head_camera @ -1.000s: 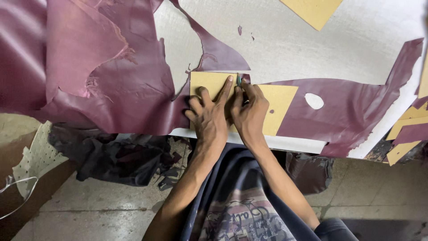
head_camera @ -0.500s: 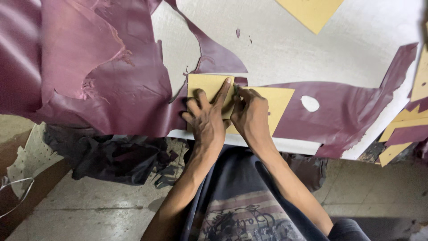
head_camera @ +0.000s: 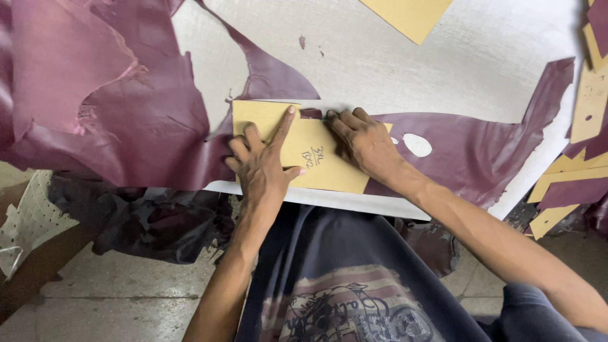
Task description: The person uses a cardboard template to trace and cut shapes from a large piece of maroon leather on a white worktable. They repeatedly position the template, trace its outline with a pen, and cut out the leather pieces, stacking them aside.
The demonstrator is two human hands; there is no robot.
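Nearest to us, below the table edge: a heap of dark offcuts [head_camera: 145,221] on the concrete floor [head_camera: 126,285], one perforated pale sheet [head_camera: 28,215] at far left.

At the near edge of the white cutting table [head_camera: 443,57], we have one tan card template [head_camera: 297,149] lying flat on the maroon leather [head_camera: 481,149]. Our left hand [head_camera: 259,168] is spread open, palm down, fingers fanned across the template's left half, index finger stretched toward its top edge. We read this as a hold-down: the flat, wide spread keeps the card from sliding on the slick hide. Our right hand [head_camera: 364,142] is curled and pressed against the template's upper right edge, fingertips bunched at the border. Whether it pinches a blade or marker we cannot tell; nothing shows between the fingers.

Count, leather: one strip under the template running right and up toward the far corner, with one oval hole [head_camera: 417,144] cut in it; one large crumpled hide [head_camera: 95,95] piled at left, draping over the table edge.

Count, card: one template in use; one tan card [head_camera: 405,16] at the far top edge; a stack of tan patterns [head_camera: 586,107] at far right, at least four, mixed with maroon pieces, exact number unclear.
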